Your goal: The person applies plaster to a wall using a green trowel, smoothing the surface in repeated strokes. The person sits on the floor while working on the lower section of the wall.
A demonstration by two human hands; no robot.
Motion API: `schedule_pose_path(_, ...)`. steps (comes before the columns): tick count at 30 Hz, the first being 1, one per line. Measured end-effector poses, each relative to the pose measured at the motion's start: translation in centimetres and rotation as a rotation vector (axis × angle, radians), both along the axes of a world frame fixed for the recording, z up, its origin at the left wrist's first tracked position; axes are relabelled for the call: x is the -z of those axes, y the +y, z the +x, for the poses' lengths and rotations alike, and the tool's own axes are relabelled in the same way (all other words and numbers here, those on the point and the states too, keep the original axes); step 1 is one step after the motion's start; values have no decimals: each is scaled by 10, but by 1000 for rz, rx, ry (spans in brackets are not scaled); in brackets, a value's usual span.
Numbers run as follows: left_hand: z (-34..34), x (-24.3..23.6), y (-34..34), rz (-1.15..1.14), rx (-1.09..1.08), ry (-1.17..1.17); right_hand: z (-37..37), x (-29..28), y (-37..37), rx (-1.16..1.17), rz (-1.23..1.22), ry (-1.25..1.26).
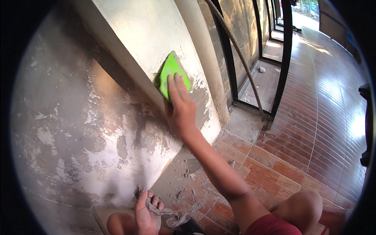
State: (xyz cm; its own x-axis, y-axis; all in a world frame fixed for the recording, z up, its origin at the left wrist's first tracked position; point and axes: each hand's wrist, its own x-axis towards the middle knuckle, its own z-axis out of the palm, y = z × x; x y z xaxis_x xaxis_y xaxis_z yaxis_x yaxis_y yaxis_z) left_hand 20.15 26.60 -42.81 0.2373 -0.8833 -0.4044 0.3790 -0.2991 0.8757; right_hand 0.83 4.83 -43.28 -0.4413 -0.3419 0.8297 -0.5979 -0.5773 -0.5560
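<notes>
My right hand presses a bright green, flat plastic putty spreader against the pale face of a wall pillar. Its fingers lie over the spreader, and grey paste shows around the tool's edge. Low in the view, close to the foot of the wall, my left hand is curled around a crumpled clear plastic bag smeared with grey paste. Part of that bag hangs over toward my lap. The wall on the left is patchy, with grey coating and flaking white.
Grey crumbs and a flat grey piece lie on the tiled floor along the wall. A black metal frame stands beyond the pillar, with a rope hanging across it. My bent knee is at the lower right.
</notes>
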Motion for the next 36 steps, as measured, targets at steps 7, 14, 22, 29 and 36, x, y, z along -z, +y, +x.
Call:
schedule_pose_path(7, 0, 7, 0, 13, 0, 19, 29, 11, 34, -95, -78, 80)
schedule_pose_path(14, -10, 6, -4, 25, 3, 44, -18, 2, 64, -116, -93, -290)
schedule_pose_path(22, -12, 10, -6, 46, -4, 19, -6, 10, -8, -75, -106, -29)
schedule_pose_path(29, -18, 15, -7, 59, 22, -8, 37, 10, 52, -197, -137, 42)
schedule_pose_path(36, -26, 13, -8, 58, 35, -22, -15, 14, 62, 32, -91, -181)
